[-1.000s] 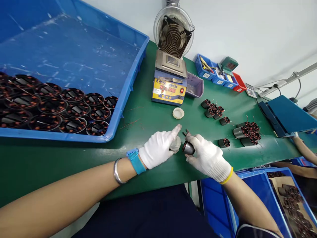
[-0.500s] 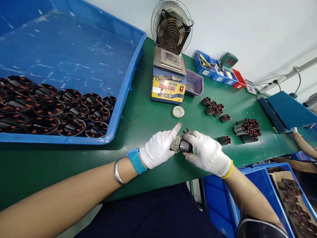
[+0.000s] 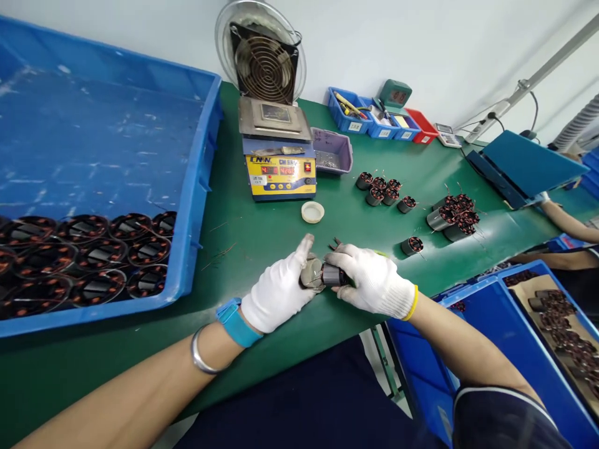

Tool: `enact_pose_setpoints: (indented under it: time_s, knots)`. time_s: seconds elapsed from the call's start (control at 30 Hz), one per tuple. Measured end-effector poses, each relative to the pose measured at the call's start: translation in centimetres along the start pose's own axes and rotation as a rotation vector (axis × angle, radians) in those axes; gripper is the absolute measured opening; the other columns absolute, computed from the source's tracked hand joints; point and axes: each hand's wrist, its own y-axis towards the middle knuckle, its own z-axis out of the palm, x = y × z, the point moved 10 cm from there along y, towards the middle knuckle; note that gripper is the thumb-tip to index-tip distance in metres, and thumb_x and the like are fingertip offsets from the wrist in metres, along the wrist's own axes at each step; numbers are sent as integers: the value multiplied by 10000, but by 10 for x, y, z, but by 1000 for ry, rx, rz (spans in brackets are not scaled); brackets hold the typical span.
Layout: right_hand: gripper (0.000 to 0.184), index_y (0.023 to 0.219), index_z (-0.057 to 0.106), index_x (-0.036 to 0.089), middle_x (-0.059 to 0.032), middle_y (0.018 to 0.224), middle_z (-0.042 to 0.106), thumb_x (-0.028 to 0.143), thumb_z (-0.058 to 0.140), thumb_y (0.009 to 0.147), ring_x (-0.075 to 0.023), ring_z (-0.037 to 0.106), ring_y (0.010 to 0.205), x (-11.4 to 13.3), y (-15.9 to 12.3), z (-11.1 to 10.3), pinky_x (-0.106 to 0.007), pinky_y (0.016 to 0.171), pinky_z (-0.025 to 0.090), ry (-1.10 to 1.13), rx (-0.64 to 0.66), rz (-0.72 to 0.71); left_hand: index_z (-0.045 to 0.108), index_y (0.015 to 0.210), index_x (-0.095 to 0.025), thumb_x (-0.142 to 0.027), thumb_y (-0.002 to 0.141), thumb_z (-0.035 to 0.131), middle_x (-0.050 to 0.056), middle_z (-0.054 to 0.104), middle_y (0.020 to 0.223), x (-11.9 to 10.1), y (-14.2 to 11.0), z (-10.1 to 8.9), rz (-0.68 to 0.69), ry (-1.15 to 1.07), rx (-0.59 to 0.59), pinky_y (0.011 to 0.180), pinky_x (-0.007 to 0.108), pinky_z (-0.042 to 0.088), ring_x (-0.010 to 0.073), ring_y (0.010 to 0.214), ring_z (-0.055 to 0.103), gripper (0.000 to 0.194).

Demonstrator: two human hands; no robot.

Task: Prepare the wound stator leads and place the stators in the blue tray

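Both my hands wear white gloves and meet over the front of the green table (image 3: 262, 231). My left hand (image 3: 278, 290) is closed on a round grey metal piece (image 3: 311, 273), index finger pointing up. My right hand (image 3: 372, 277) is closed around a small dark cylindrical motor stator (image 3: 331, 275), pressed end-on against that metal piece. Thin dark leads stick up behind my right hand. Loose stators (image 3: 382, 189) with copper windings lie further back on the table, one single stator (image 3: 412, 244) nearest my right hand.
A large blue tray (image 3: 196, 187) at left holds several large wound stators. A yellow solder pot (image 3: 279, 168) stands before a fan (image 3: 261, 56), with a purple bin (image 3: 333, 151), a white cap (image 3: 312, 212) and small parts bins (image 3: 374, 121). Another person's arm (image 3: 564, 221) is at right.
My hands have closed together: the stator in my right hand now touches the metal piece in my left. The camera has swung, shifting the scene leftward.
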Motion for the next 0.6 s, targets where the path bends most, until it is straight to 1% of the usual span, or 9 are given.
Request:
enact_pose_setpoints:
  time_s: [0.1,0.17,0.23,0.27,0.37,0.43,0.5,0.57,0.6]
  knots:
    - [586,1353,479,262,-68,1334,542,328,626,790,-249,615,997,1,-5,-12,-352,778,490,-35,-66,-3,116,1521,-208,-297,774,668,85,649,1248,1,0,1,-29,-12,10,902,386,529,273,1093,649,934]
    - [495,1328,498,256,-82,1325,546,298,568,840,-264,594,1014,7,-7,-18,-362,754,479,-136,-84,-36,115,1521,-204,-302,773,679,83,650,1245,0,-1,0,-32,-7,1,910,396,525,276,1097,646,941]
    - [366,1279,533,248,-98,1267,577,252,438,926,-272,583,995,12,-6,-15,-370,721,463,-254,-44,-52,115,1520,-200,-310,778,683,83,651,1245,0,-1,0,-34,1,-4,912,404,524,278,1096,645,941]
    - [346,1250,549,247,-103,1231,592,229,361,961,-268,583,970,13,-4,-11,-368,701,455,-298,-14,-46,119,1519,-199,-314,779,684,86,648,1252,0,-1,0,-35,7,-7,912,405,524,280,1099,644,938]
    - [411,1171,578,251,-106,1161,609,179,211,999,-242,577,902,14,2,3,-348,661,435,-341,39,-5,131,1517,-201,-330,778,690,92,640,1268,0,-1,1,-32,22,-12,906,402,527,284,1101,645,935]
    - [418,1146,582,252,-107,1146,608,169,200,1001,-229,571,889,15,4,10,-336,657,430,-333,44,4,133,1516,-206,-344,783,685,93,638,1270,1,-2,2,-24,23,-11,905,403,529,284,1102,644,928]
    - [400,1125,591,255,-107,1122,611,183,217,1004,-225,569,881,14,4,12,-328,651,423,-322,46,14,137,1513,-200,-356,788,678,102,642,1259,0,-1,3,-1,25,-18,905,407,529,284,1095,644,918]
    - [376,1133,593,266,-107,1114,611,208,243,1005,-229,569,874,11,4,5,-325,639,416,-322,39,30,174,1502,-175,-365,782,680,120,657,1211,-4,-1,-1,25,59,-49,900,426,525,295,1067,646,900]
    - [368,1157,586,273,-109,1126,608,219,255,1005,-233,569,876,9,5,-4,-327,637,416,-332,25,36,215,1489,-157,-373,773,686,131,667,1172,-5,0,-4,33,92,-64,895,440,522,304,1043,647,883]
